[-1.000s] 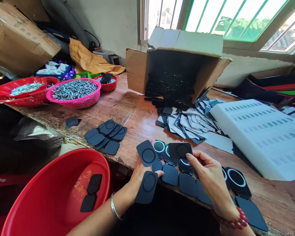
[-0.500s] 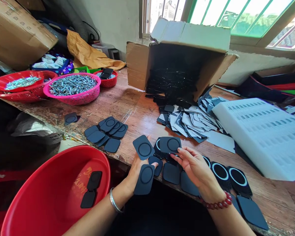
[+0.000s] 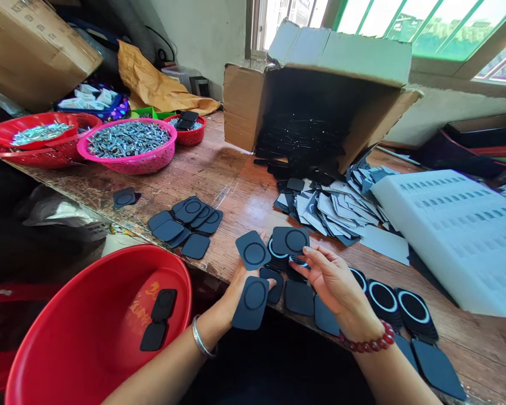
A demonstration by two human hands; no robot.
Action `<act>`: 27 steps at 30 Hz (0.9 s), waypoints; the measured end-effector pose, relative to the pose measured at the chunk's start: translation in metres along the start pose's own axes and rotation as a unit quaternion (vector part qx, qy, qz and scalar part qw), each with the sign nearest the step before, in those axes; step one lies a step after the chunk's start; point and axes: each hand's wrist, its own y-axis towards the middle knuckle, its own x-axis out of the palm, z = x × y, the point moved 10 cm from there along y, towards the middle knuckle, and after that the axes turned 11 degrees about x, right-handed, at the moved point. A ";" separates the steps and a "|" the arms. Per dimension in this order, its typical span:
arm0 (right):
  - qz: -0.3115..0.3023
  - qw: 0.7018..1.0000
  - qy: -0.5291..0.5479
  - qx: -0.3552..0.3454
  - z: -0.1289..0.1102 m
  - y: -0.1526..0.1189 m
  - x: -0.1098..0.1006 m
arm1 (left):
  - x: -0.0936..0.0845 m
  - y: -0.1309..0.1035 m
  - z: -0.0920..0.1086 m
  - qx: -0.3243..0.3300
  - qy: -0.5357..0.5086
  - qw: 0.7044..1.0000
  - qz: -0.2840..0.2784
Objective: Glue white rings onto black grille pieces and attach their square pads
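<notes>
My left hand (image 3: 235, 288) is closed around dark flat rounded pads. An upper pad (image 3: 253, 250) and a lower pad (image 3: 250, 304), each marked with a ring, stick out of it. My right hand (image 3: 331, 281) pinches the lower right edge of another ring-marked dark pad (image 3: 290, 241) between thumb and fingers. That pad hovers over a row of unfolded two-panel black devices along the table's front edge. White rings show on the black devices (image 3: 383, 298) at the right of the row. My hands partly cover the devices in the middle.
Overlapping dark devices (image 3: 189, 216) lie left of my hands. A red tub (image 3: 88, 304) with one folding device stands below the edge. Behind are a pink basket of metal parts (image 3: 129, 143), an open carton (image 3: 244, 107), loose grey-white sheets (image 3: 320, 208) and a white foam block (image 3: 451, 236).
The view has shifted slightly, so the whole scene sits a little further right. Both hands keep their pads. The right-hand pad is slightly raised, with more of the white-ringed device showing beneath.
</notes>
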 end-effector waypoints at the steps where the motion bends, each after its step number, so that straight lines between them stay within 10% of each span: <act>1: 0.004 1.000 0.001 -0.002 0.000 0.000 0.001 | 0.001 0.000 0.000 0.002 -0.002 1.000 -0.005; 15: 0.042 0.996 -0.003 -0.083 -0.022 -0.008 -0.001 | -0.028 -0.001 -0.006 -0.070 -0.047 0.995 0.061; 20: 0.025 0.982 -0.165 -0.093 -0.024 -0.011 -0.003 | -0.012 -0.010 -0.004 -0.132 -0.153 0.979 0.000; 27: 0.029 0.989 -0.127 -0.075 -0.015 -0.027 -0.013 | 0.018 -0.019 -0.005 -0.212 -0.301 0.928 -0.058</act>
